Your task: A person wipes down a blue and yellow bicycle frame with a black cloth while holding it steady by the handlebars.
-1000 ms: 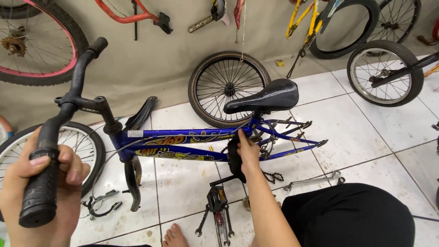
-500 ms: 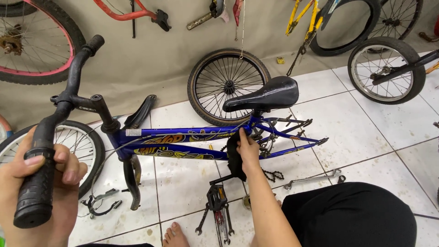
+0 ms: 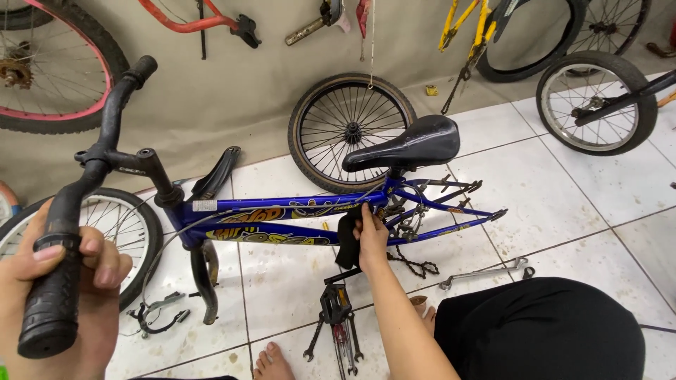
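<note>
A small blue bicycle frame (image 3: pixel 282 211) stands on the white tiled floor with no rear wheel, its black saddle (image 3: pixel 408 144) up at the right. My left hand (image 3: pixel 67 281) grips the black rubber grip of the handlebar (image 3: pixel 105 134) at the lower left. My right hand (image 3: pixel 370 236) reaches forward to the frame's bottom bracket area and holds a black rag (image 3: pixel 346 236) against it, just left of the loose chain (image 3: pixel 412 260) and the crank.
A loose spoked wheel (image 3: pixel 352 127) leans on the wall behind the frame. A spanner (image 3: pixel 486 273), a pedal with tools (image 3: pixel 338 317) and a brake caliper (image 3: pixel 158 313) lie on the tiles. Other bicycles and wheels (image 3: pixel 598 98) stand around. My bare foot (image 3: pixel 271 362) and dark-clothed knee (image 3: pixel 542 331) are near.
The view has shifted slightly. My left hand stays on the handlebar grip and my right hand stays with the rag at the frame; no clear movement.
</note>
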